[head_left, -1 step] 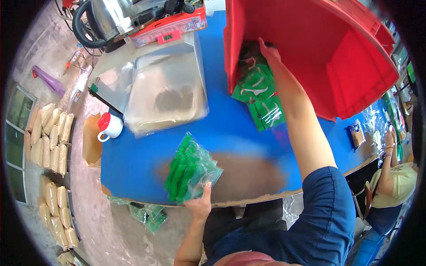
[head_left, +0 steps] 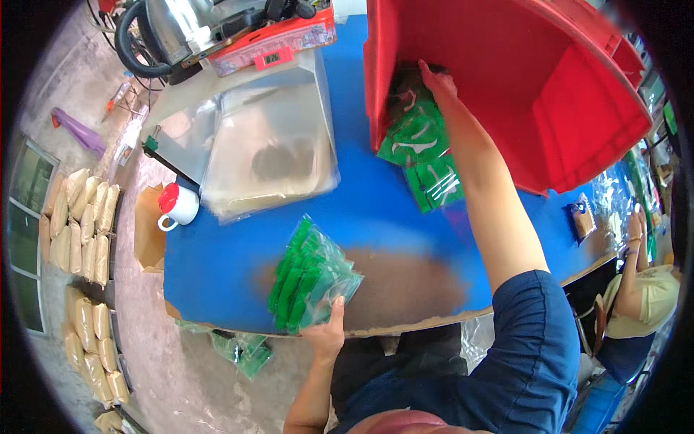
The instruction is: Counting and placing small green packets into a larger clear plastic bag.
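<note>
- Hardly any change is shown since the picture just before; both hands have stayed in place, and the view is shifted only slightly
- By the left hand (head_left: pixel 325 335), a fanned bundle of green-and-clear packets (head_left: pixel 298 276) is held near the front edge of the blue desk (head_left: pixel 383 226), with the thumb laid over the clear end
- The right hand (head_left: pixel 442 88) is reached into the mouth of the tipped red bin (head_left: pixel 506 79), where it is placed at the upper end of loose green packets (head_left: pixel 419 136); these are spread out from the bin onto the desk
- It cannot be told whether anything is gripped by the right fingers, since their undersides are hidden and the pile there is dark
- From this, the work is judged to be paused or slow at mid-reach: the bundle is kept in the left fingers, and no packet is seen lifted clear by the right
- Clear plastic sheets (head_left: pixel 271 155) are left untouched, well apart from both hands
</note>
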Action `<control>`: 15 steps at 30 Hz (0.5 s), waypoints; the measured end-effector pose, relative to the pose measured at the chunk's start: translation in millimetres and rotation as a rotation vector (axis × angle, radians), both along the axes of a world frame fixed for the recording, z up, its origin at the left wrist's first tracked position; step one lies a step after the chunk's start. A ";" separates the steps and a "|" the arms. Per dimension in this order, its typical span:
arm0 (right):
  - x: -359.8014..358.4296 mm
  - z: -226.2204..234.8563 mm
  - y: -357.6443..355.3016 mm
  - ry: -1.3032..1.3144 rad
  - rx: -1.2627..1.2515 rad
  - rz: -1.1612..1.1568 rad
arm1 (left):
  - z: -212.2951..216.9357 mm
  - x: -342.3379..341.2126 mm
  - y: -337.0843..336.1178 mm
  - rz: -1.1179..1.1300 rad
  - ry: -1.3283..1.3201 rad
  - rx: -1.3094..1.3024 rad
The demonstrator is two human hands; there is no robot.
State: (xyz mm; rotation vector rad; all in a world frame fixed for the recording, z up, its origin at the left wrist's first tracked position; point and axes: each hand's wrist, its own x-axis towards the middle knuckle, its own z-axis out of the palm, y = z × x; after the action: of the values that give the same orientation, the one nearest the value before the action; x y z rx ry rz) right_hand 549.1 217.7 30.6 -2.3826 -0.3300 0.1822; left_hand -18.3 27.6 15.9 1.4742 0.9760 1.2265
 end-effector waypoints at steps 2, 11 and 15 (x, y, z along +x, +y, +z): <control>16.4 0.1 0.8 -0.094 -0.020 -0.108 | 2.3 6.0 -0.3 -0.030 -0.017 0.003; 25.8 -29.0 -48.8 0.016 0.410 -0.156 | -3.2 8.7 -3.6 -0.065 0.037 0.008; -53.0 9.0 -65.2 0.328 0.763 0.070 | -9.2 -9.8 -0.8 0.045 0.092 -0.040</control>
State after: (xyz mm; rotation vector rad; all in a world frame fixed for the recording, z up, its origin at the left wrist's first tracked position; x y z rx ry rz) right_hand 496.1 152.6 39.6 -1.5588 -0.2630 0.3941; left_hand -28.1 26.8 6.7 1.4956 1.0945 1.1727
